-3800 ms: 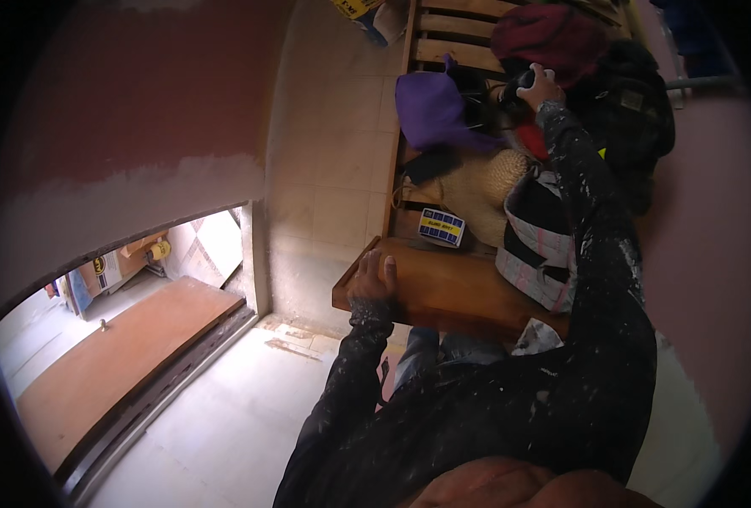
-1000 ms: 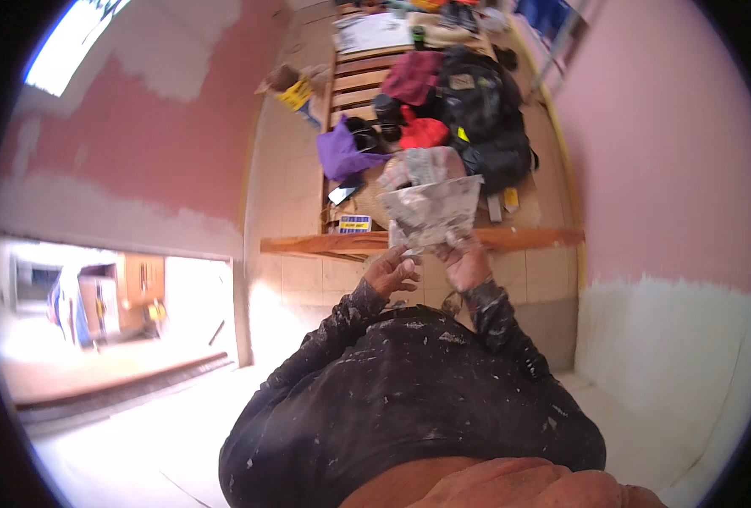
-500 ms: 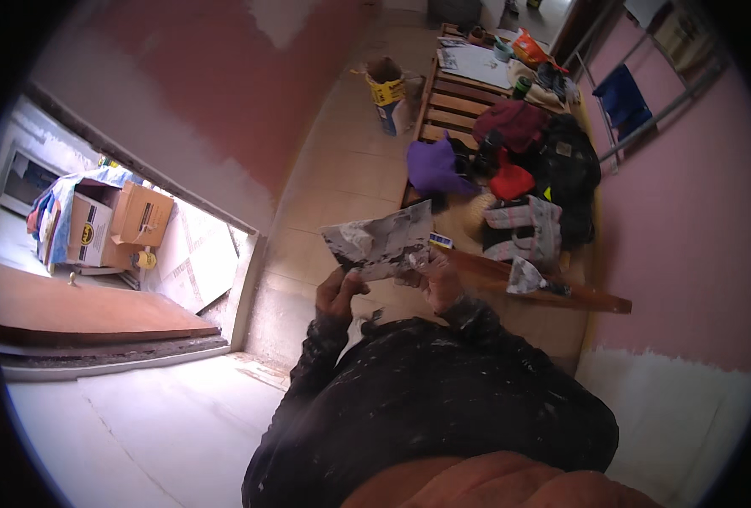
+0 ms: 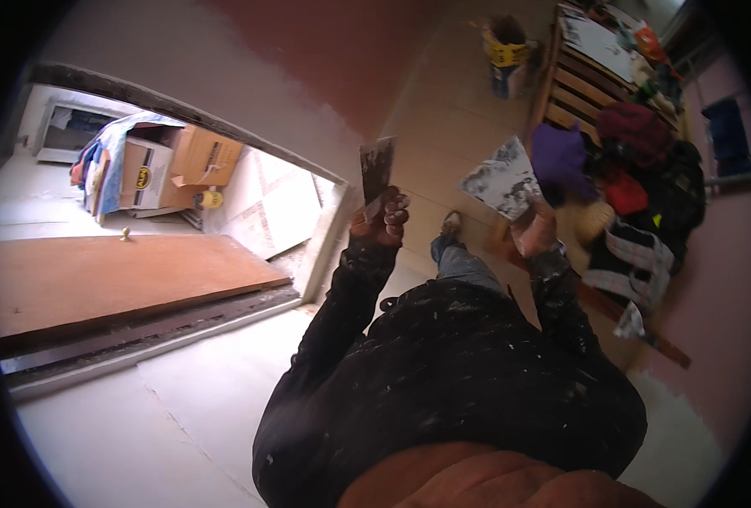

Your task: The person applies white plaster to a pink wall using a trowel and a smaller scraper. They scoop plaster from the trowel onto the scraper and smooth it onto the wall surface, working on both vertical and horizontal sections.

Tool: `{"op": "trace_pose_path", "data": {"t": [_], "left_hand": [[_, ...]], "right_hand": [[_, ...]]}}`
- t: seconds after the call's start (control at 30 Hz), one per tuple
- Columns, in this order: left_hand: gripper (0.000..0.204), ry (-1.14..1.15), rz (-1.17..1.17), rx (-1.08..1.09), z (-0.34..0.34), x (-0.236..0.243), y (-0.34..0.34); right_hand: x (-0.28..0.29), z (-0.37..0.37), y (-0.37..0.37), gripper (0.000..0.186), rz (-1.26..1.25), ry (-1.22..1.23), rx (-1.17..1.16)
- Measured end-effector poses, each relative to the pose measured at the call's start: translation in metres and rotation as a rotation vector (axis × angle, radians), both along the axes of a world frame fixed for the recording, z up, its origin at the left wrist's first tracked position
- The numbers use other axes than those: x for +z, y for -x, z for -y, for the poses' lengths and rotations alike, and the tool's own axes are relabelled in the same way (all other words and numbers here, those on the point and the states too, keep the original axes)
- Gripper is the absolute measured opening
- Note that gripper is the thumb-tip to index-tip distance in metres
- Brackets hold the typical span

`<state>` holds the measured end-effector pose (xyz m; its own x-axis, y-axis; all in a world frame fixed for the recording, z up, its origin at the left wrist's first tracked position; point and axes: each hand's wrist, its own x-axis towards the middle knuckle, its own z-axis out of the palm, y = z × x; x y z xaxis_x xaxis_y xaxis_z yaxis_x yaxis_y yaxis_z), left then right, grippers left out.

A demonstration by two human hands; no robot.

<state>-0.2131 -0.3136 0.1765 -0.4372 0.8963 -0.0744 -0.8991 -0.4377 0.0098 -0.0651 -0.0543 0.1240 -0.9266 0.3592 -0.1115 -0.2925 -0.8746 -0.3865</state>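
Fingers of my left hand [image 4: 381,220] are wrapped round the lower end of a narrow, dark, plaster-smeared putty knife [image 4: 377,163], its blade pointing up in front of the wall. My right hand [image 4: 535,230] grips a wider flat scraper [image 4: 502,179] by its lower corner, and white and grey plaster covers its face. The two tools are apart, one on either side of my body. Both dark sleeves are spotted with white. How the handles sit inside my fingers is hidden.
On my left, a doorway with a wooden door [image 4: 130,271] leads to cardboard boxes [image 4: 202,161]. Bags and clothes [image 4: 638,135] lie on a slatted wooden frame [image 4: 566,102] at right. A yellow-and-blue paper sack [image 4: 508,55] stands on the tiled floor. One shoe [image 4: 452,223] shows below my hands.
My hands have moved apart, and the tools that were together in front of me are now separate. My view has turned left, and a leg has come into sight.
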Motion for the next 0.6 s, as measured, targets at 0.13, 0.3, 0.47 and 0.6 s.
{"op": "trace_pose_path", "data": {"t": [0.13,0.3,0.47,0.6], "left_hand": [[0.016,0.029,-0.097,-0.065,-0.017,-0.006,0.082],[0.044,0.069,-0.281,-0.074,-0.025,0.008,0.194],[0.045,0.593,-0.323,0.472,-0.064,-0.012,0.285],[0.045,0.324,-0.392,0.348,-0.111,-0.054,0.401]], "right_hand": [[0.003,-0.009,0.088,0.044,0.292,0.145,0.004],[0.014,-0.021,0.183,0.04,0.303,0.226,0.136],[-0.006,-0.057,0.266,0.038,0.207,0.094,0.108],[-0.068,-0.136,0.341,0.035,0.433,-0.527,-0.159]]}}
